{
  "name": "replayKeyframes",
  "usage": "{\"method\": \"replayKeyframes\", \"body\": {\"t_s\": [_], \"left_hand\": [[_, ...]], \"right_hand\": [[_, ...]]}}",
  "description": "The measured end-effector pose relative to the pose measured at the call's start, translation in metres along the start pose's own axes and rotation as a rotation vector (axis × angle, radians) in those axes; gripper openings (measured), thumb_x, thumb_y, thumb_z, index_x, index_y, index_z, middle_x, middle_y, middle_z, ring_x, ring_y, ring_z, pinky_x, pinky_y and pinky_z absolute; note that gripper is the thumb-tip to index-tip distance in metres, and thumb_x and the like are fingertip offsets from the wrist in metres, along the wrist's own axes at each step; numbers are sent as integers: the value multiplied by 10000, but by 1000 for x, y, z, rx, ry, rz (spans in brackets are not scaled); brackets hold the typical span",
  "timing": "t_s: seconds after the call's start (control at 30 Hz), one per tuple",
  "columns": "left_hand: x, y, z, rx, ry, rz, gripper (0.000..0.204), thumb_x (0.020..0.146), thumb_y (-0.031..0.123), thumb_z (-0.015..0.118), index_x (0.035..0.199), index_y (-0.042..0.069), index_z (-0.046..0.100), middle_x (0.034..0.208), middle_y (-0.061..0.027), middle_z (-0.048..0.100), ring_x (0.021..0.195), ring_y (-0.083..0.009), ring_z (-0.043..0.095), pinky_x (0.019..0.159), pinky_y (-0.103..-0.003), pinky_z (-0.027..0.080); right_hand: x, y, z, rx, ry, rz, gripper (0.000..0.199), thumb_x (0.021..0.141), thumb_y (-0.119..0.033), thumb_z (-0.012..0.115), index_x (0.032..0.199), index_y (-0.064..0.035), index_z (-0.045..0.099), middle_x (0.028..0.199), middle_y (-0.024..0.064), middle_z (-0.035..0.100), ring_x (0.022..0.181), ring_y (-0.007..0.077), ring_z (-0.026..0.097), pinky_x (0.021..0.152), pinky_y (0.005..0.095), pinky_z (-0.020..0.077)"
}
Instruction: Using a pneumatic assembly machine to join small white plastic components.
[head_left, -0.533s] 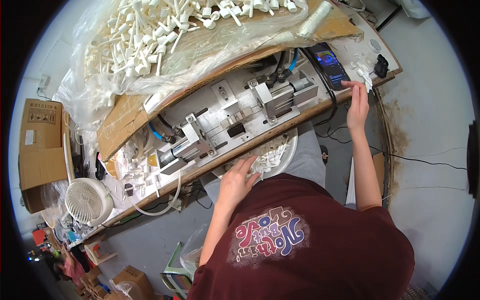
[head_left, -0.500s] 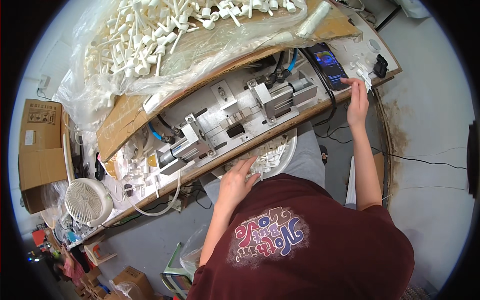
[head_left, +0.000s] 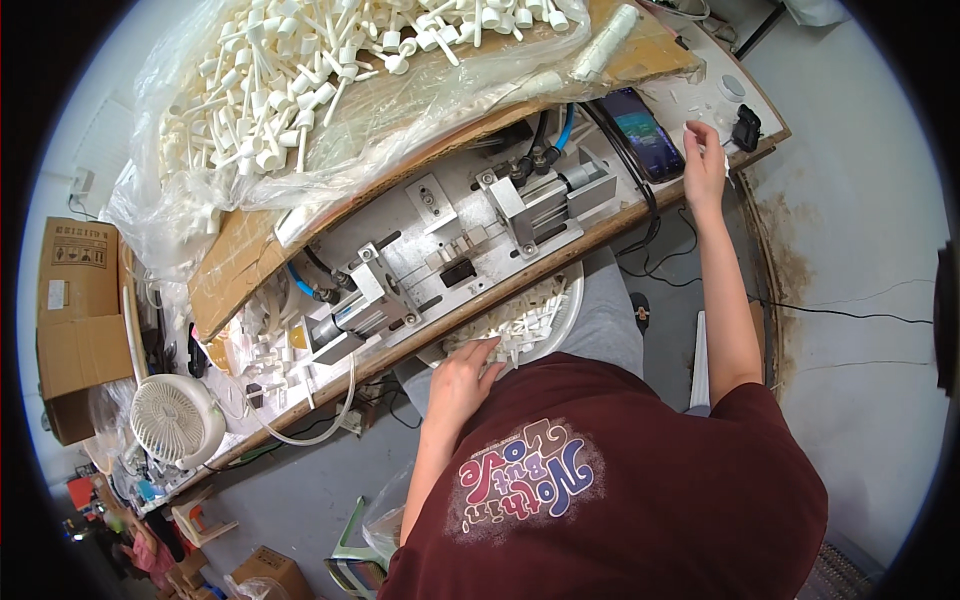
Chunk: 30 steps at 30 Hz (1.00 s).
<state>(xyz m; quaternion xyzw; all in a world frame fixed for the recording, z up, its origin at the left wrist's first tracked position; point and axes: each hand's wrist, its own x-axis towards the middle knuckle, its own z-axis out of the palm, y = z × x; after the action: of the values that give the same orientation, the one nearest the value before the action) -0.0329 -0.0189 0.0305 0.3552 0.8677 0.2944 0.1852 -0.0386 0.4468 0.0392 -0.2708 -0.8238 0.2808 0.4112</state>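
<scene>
My left hand (head_left: 462, 380) rests at the near left rim of a round white basin (head_left: 572, 318) on my lap, its fingers loosely apart and holding nothing I can see. Small white plastic pieces (head_left: 540, 318) fill the basin. Further right, my right hand (head_left: 706, 172) is raised at the bench edge beside a phone (head_left: 648, 138) with a lit screen, fingers bent and apart, off the glass. In front of me a metal fixture (head_left: 456, 250) stands between two clamping units with cylinders, a right one (head_left: 540, 210) and a left one (head_left: 366, 300).
A heap of white plastic scoops (head_left: 290, 80) lies in clear film on cardboard (head_left: 400, 125) behind the fixture. A small white fan (head_left: 178, 420) and a carton (head_left: 78, 300) stand left. At the right bench end are a black object (head_left: 746, 128) and a round white lid (head_left: 732, 88).
My right hand has lifted off the phone screen and shifted slightly up, its fingers more bent. The phone picture has changed. My left hand stays by the basin, and the whole view has shifted slightly.
</scene>
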Motion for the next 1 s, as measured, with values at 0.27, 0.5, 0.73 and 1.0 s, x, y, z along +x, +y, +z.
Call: {"method": "replayKeyframes", "body": {"t_s": [0.27,0.5,0.73,1.0], "left_hand": [[5,0,3,-11,-22,21,344,836,186,729,1152,60,674,1045,-129,697,922,-343,675,783,-412,548],[4,-6,10,25,19,75,332,838,189,742,1140,63,686,1006,-120,703,834,-302,686,738,-390,550],[1,-14,17,50,42,92,323,838,198,748,1131,74,696,998,-124,708,808,-293,693,722,-388,551],[-1,-10,18,55,-14,37,303,855,197,709,1125,60,691,1026,-121,711,920,-321,685,781,-404,555]], "right_hand": [[-5,36,-15,272,-208,319,256,889,-85,707,1124,-11,639,1005,73,703,925,117,645,856,249,498],[-10,37,-14,187,-185,235,275,865,-71,711,1128,-23,644,1013,71,715,921,124,659,855,260,499],[-15,33,-11,133,-166,183,275,863,-76,711,1125,-24,643,1015,76,717,916,129,661,855,267,499],[-14,35,-10,216,-114,278,225,934,-166,686,1107,-25,659,986,61,706,902,114,639,854,261,494]]}}
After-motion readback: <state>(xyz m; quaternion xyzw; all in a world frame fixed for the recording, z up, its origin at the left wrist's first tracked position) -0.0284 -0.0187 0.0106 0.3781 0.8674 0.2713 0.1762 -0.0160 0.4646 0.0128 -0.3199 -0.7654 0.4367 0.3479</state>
